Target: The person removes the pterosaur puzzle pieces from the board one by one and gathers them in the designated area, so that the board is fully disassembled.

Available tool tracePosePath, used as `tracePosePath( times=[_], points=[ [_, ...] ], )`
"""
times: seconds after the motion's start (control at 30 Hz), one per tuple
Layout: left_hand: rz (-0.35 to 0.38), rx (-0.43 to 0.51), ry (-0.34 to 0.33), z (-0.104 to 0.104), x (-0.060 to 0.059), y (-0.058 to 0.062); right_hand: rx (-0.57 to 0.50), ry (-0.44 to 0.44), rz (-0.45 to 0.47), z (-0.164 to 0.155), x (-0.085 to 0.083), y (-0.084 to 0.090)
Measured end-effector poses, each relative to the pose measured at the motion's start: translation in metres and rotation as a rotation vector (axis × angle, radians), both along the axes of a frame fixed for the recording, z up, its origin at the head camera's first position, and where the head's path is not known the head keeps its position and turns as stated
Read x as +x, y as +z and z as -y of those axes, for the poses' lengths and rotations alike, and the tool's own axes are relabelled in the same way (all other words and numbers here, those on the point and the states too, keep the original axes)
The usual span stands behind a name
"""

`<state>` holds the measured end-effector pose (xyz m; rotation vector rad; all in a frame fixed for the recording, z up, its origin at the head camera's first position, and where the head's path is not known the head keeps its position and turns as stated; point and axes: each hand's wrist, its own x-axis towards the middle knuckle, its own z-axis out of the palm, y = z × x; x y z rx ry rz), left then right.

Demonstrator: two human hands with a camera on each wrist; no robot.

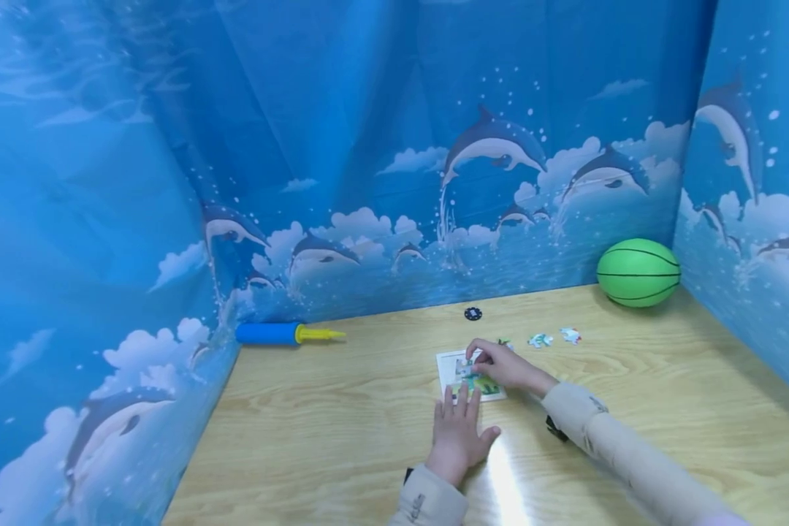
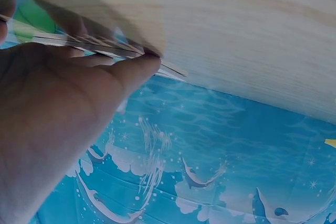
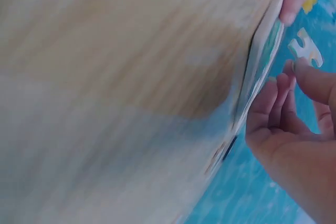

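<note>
A white-bordered jigsaw board lies on the wooden table, partly filled with joined pieces in green and yellow. My left hand rests palm down at its near edge, straight fingers pressing on the board and thumb spread to the side. Over the board's upper part is my right hand. Between its thumb and index finger it pinches a small, pale jigsaw piece, held tilted up from the board in the right wrist view. The other right fingers curl in close to the board's edge.
Loose jigsaw pieces lie beyond the right hand, one partly behind it. A black round chip lies near the back edge. At the back right sits a green ball; a blue hand pump with yellow nozzle lies back left. Dolphin-printed sheets surround the table.
</note>
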<state>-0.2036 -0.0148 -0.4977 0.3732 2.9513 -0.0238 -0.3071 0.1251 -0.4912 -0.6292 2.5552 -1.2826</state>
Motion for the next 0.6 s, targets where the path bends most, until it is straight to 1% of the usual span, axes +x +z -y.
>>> tracePosePath(
  times=[0.1,0.2,0.33,0.43,0.6],
  points=[
    [-0.001,-0.003,0.009,0.000,-0.001,-0.002,0.012,-0.034,0.000,-0.015,-0.002,-0.002],
    [-0.001,-0.014,0.012,0.000,-0.001,-0.001,0.003,-0.034,-0.023,-0.033,-0.003,-0.003],
    [0.019,-0.011,0.022,0.000,-0.001,0.003,-0.012,-0.031,-0.026,-0.051,-0.002,-0.004],
    [0.033,0.003,0.030,0.000,-0.001,0.005,-0.008,-0.021,-0.025,-0.059,0.000,-0.003],
    [0.025,0.008,0.026,-0.001,0.001,0.006,0.022,-0.006,-0.039,-0.066,0.002,-0.003]
  ],
)
